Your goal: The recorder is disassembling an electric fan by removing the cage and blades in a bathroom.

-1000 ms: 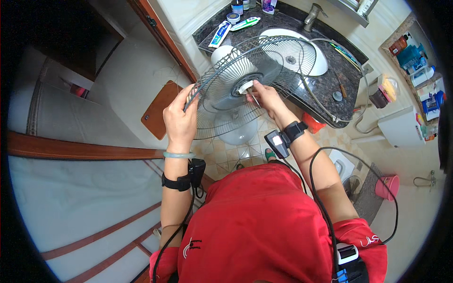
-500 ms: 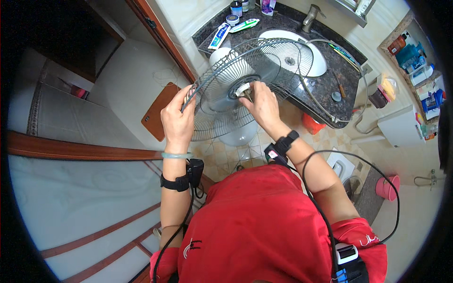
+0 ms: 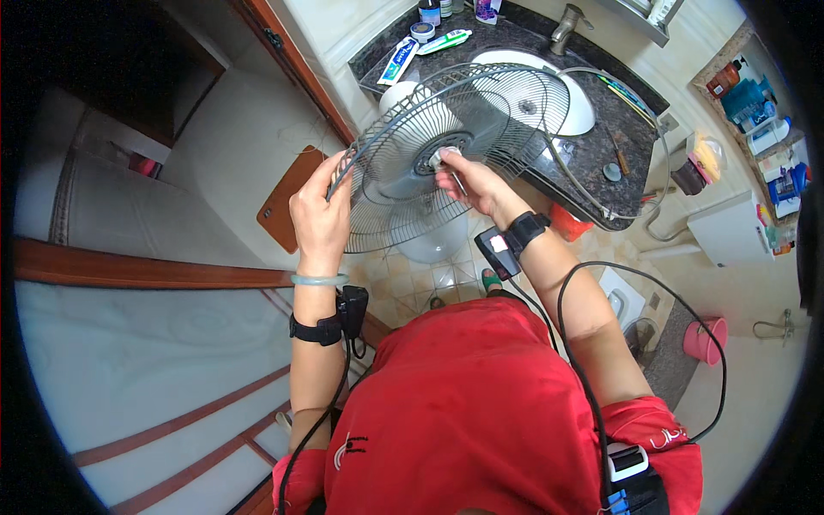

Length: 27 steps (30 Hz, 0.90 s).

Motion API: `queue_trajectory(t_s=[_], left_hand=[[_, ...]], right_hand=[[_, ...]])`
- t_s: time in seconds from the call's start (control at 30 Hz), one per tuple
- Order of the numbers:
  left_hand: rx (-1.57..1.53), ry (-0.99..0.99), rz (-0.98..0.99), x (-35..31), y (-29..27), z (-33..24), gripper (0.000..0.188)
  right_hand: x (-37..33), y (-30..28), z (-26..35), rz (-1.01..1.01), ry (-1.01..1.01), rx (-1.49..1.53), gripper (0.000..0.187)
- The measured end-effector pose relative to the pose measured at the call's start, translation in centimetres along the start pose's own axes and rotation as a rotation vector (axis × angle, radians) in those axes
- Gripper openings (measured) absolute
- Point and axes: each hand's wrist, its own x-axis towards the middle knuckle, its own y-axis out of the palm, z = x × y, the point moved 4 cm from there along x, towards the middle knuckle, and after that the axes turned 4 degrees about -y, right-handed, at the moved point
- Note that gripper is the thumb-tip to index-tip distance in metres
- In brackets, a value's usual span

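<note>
A fan with a grey wire guard (image 3: 378,236) and grey see-through blades (image 3: 378,183) is tilted in front of me, partly over the counter. My left hand (image 3: 319,210) is closed round the left rim of the guard. My right hand (image 3: 474,186) is at the middle of the fan, thumb and fingers closed on a small white piece (image 3: 443,158) at the hub. A thin metal rod (image 3: 460,184) shows by these fingers; the fingers partly cover the white piece.
Behind the fan is a dark stone counter (image 3: 592,159) with a white basin (image 3: 579,112), a tap (image 3: 566,30), toothpaste tubes (image 3: 399,62) and a brush (image 3: 618,159). A grey hose (image 3: 562,167) crosses it. Brown door framing (image 3: 154,264) stands left; a squat toilet (image 3: 622,296) and pink bucket (image 3: 705,342) are right.
My right hand has turned at the hub: its thumb now lies over the white piece with the fingers curled below. My left hand keeps its hold on the rim, almost unmoved.
</note>
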Motion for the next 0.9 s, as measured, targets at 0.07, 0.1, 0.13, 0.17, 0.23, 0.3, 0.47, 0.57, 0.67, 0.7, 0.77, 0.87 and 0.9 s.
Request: queue_trajectory(t_s=[0.07,0.1,0.13,0.17,0.23,0.3,0.47,0.57,0.67,0.7,0.77,0.87,0.9], left_hand=[[0.011,0.021,-0.013,0.0,-0.1,-0.1,0.022],[0.002,0.019,-0.006,-0.1,-0.1,-0.2,0.022],[-0.008,0.015,0.009,-0.2,0.0,-0.2,0.022],[-0.010,0.017,0.002,-0.2,-0.1,-0.2,0.022],[0.008,0.031,0.002,-0.2,-0.2,-0.2,0.023],[0.006,0.010,0.003,-0.2,-0.2,-0.1,0.023],[0.003,0.037,-0.007,-0.3,-0.1,-0.2,0.022],[0.002,0.024,-0.002,-0.2,-0.2,-0.1,0.022],[0.002,0.012,-0.008,-0.3,-0.3,0.1,0.022],[0.002,0.010,-0.003,-0.3,-0.3,0.2,0.022],[0.003,0.010,0.003,-0.3,-0.3,0.3,0.023],[0.006,-0.015,0.021,-0.4,0.0,0.5,0.023],[-0.007,0.005,0.011,-0.4,-0.1,0.4,0.023]], right_hand=[[-0.3,0.4,0.3,-0.066,-0.113,-0.232,0.055],[-1.0,0.0,1.3,-0.347,-0.337,-0.703,0.055],[-2.1,0.3,2.3,-0.621,-0.614,-1.177,0.055],[-2.2,0.2,2.2,-0.605,-0.602,-1.171,0.059],[-2.2,-0.5,1.9,-0.575,-0.568,-0.895,0.059],[-1.3,-1.4,0.8,-0.421,-0.232,-0.466,0.058],[-1.6,0.5,0.4,-0.157,-0.060,0.061,0.049],[-4.2,1.1,2.8,-0.540,-0.628,-1.033,0.045],[-5.1,1.1,3.1,-0.552,-0.805,-1.050,0.048],[-4.7,0.4,3.1,-0.565,-0.736,-0.915,0.051],[-2.9,-0.8,2.5,-0.445,-0.432,-0.743,0.051],[-0.9,-0.6,0.2,-0.132,0.034,-0.164,0.054],[-0.6,-0.4,0.0,-0.123,0.019,-0.102,0.050]])
